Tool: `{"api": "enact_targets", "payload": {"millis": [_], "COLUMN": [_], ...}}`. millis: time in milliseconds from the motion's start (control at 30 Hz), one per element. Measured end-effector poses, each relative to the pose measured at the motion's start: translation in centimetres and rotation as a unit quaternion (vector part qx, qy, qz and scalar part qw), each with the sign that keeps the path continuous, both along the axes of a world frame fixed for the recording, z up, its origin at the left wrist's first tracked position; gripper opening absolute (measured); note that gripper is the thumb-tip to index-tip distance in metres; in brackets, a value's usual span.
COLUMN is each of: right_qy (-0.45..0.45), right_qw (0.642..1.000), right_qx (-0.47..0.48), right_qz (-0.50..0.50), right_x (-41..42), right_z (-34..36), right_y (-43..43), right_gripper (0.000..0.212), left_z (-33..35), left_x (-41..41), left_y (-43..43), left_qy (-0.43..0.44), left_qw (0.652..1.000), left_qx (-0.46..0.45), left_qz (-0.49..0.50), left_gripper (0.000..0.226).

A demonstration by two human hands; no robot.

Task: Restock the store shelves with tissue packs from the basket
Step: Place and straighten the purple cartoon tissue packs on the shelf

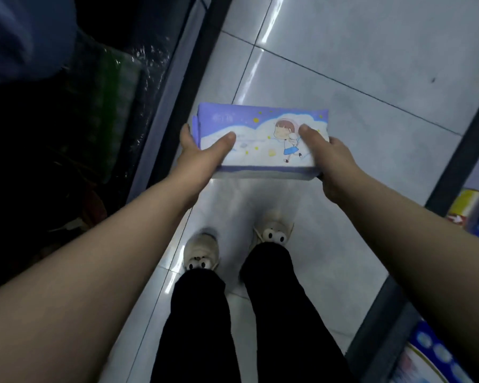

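arms (100, 261): bare, no sleeves showing
trousers (202, 327): black, long
shoes (274, 230): cream, with black-and-white googly eyes on top

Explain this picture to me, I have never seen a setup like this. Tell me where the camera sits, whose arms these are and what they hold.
There is no machine here. A person wears one wide-angle camera on the head, looking down, so the two bare arms are that person's own. The left hand and the right hand each take one end of a purple and white tissue pack printed with a cartoon child. Their thumbs lie on top, and each hand has a closed grip on it. The pack is held in the air above the pale tiled floor. Below it you see the person's black trousers and light shoes. A dark shelf on the left and a shelf on the right, with colourful packaged goods, line the aisle.
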State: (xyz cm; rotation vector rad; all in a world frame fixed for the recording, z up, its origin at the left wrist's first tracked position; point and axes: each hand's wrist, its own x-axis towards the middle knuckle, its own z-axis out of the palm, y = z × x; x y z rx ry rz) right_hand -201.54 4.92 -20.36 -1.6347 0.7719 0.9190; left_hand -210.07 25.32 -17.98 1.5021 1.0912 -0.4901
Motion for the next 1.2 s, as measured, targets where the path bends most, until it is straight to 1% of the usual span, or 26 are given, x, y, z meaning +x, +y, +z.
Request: {"api": "enact_targets", "payload": {"millis": [67,100,133,200,300,333,433,467,600,733,767,867,900,1000,1067,1167,1200], "right_qy": [-0.02,-0.031,-0.047,-0.085,-0.136,-0.156,-0.205,-0.22,-0.277,-0.327,-0.337,-0.366,-0.376,-0.4,-0.416,-0.445,-0.454], "right_qw": [1.0,0.999,0.999,0.996,0.988,0.984,0.971,0.966,0.94,0.912,0.905,0.88,0.87,0.842,0.821,0.787,0.777], "right_qx": [0.001,-0.003,-0.002,0.008,0.022,0.027,0.012,0.004,-0.002,-0.011,-0.014,-0.015,-0.015,-0.017,-0.021,-0.037,-0.045], "right_qz": [-0.004,-0.012,-0.019,-0.038,-0.072,-0.083,-0.121,-0.136,-0.197,-0.249,-0.26,-0.302,-0.318,-0.361,-0.39,-0.427,-0.434], "right_x": [0.0,-0.1,-0.2,-0.3,-1.2,-1.6,-3.5,-4.4,-8.5,-13.8,-15.1,-18.8,-20.0,-23.4,-25.6,-28.8,-29.8], "right_z": [5.5,8.6,11.7,17.8,26.4,29.1,36.6,38.9,47.0,53.4,54.7,58.1,59.2,61.9,63.6,65.9,66.7], "right_y": [-0.8,-1.2,-1.6,-2.4,-3.4,-3.7,-4.5,-4.9,-6.4,-7.7,-8.1,-9.3,-9.8,-11.3,-12.3,-13.6,-14.0], "right_gripper": [0.057,0.049,0.046,0.041,0.026,0.025,0.036,0.037,0.036,0.028,0.03,0.046,0.048,0.039,0.034,0.018,0.018], "left_z": [5.1,7.9,10.7,16.3,24.6,27.4,34.9,37.2,45.3,51.3,52.5,55.6,56.5,59.2,61.0,63.8,64.7], "left_x": [0.5,0.7,1.0,1.6,2.7,2.9,3.1,2.8,0.8,-1.4,-2.1,-4.1,-4.8,-6.4,-7.5,-9.5,-10.2], "left_y": [-0.4,-0.6,-0.9,-1.1,-1.3,-1.5,-2.3,-2.6,-4.0,-5.7,-6.3,-8.4,-9.2,-11.4,-12.9,-15.3,-16.1], "left_qy": [-0.026,-0.039,-0.058,-0.101,-0.159,-0.178,-0.227,-0.244,-0.294,-0.331,-0.341,-0.372,-0.381,-0.401,-0.421,-0.45,-0.461], "left_qw": [0.999,0.998,0.997,0.992,0.981,0.976,0.955,0.947,0.913,0.885,0.878,0.856,0.849,0.829,0.811,0.785,0.776], "left_qx": [-0.023,-0.031,-0.036,-0.041,-0.028,-0.02,0.003,0.007,0.03,0.015,0.007,0.0,-0.008,-0.035,-0.051,-0.067,-0.07], "left_qz": [-0.023,-0.031,-0.037,-0.059,-0.108,-0.127,-0.188,-0.207,-0.282,-0.327,-0.336,-0.359,-0.366,-0.388,-0.404,-0.421,-0.425], "left_gripper": [0.07,0.068,0.07,0.082,0.095,0.095,0.09,0.088,0.074,0.054,0.056,0.063,0.065,0.077,0.076,0.074,0.075]}}
